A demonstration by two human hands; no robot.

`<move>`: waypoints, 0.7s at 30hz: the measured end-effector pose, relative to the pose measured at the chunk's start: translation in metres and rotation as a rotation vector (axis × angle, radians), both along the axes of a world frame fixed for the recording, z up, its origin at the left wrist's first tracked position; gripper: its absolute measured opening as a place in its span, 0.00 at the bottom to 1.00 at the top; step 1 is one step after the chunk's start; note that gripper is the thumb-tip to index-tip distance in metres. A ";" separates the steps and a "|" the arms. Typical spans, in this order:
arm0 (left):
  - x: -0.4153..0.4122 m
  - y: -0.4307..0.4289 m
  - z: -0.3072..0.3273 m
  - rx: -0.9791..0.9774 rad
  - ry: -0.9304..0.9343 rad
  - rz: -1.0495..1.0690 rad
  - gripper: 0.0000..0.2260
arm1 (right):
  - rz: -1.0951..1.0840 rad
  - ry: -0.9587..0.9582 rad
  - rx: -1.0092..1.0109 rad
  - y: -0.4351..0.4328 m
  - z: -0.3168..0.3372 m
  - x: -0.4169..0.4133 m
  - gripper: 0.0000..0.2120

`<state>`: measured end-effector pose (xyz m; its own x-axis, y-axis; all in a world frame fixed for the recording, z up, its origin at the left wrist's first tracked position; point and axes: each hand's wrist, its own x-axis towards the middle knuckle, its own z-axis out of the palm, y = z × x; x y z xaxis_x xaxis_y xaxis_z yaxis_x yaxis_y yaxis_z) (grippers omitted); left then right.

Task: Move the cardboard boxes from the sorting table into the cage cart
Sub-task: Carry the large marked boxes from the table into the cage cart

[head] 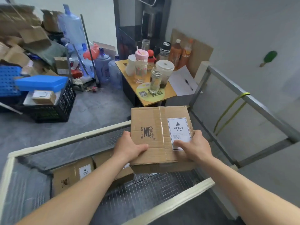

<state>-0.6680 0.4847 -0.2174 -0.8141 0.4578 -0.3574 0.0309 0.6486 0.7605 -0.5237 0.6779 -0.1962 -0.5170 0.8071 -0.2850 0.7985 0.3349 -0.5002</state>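
Observation:
A taped cardboard box (155, 125) with a white HEAVY label hangs in the air above the cage cart (68, 140), a wire-mesh cart with a pale padded rim. My left hand (129, 146) grips the box's near left corner, thumb on top. At the near right corner my right hand (194, 146) grips it, thumb lying on the label. Down inside the cart, against its far left wall, lies another cardboard box (71, 177) with the same label, and a second one (105, 159) beside it is partly hidden by my left forearm.
A small wooden table (128, 73) crowded with cups, bottles, paper and a pen stands just beyond the cart. A metal frame (253, 101) with a yellow strap runs along the right wall. Black and blue crates, water jugs and piled cardboard fill the left.

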 end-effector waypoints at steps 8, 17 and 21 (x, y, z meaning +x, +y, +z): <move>-0.018 0.023 -0.044 -0.079 -0.040 0.034 0.29 | 0.064 -0.041 -0.047 0.031 -0.054 -0.031 0.32; -0.014 0.055 -0.129 -0.194 -0.166 0.123 0.29 | 0.160 -0.126 -0.137 0.076 -0.148 -0.049 0.31; -0.013 0.068 -0.176 -0.244 -0.216 0.136 0.30 | 0.188 -0.157 -0.182 0.090 -0.197 -0.053 0.31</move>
<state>-0.6808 0.5528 -0.3937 -0.7551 0.2303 -0.6138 -0.2129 0.7993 0.5619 -0.5768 0.7680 -0.3934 -0.5904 0.6299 -0.5046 0.8035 0.3997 -0.4412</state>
